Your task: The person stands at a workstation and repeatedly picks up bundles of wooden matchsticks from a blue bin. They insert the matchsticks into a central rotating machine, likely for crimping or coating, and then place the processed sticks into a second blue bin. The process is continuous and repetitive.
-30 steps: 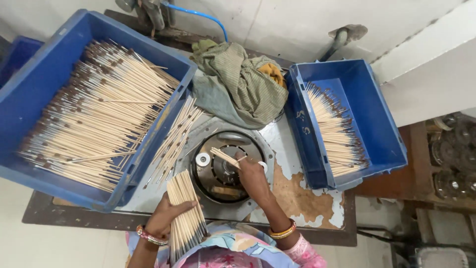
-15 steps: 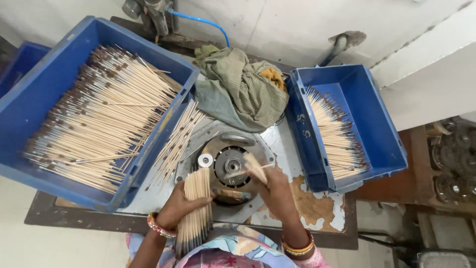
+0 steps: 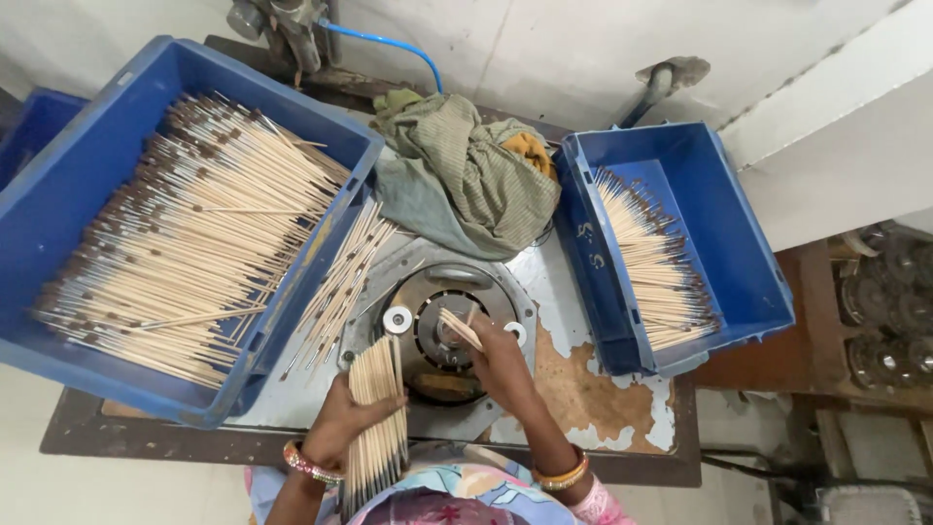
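- Sticks (image 3: 377,413): your left hand (image 3: 342,428) clasps this thin, pale wooden bundle at the bench's near edge.
- Your right hand (image 3: 501,362) pinches one stick (image 3: 460,328) over the round metal machine (image 3: 439,335).

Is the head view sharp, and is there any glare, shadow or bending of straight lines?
Head view: even, soft light, no glare; sharp on the left hand gripping the stick bundle; faint shadows beneath the large blue crate; wide-angle lens slightly bows the edges.
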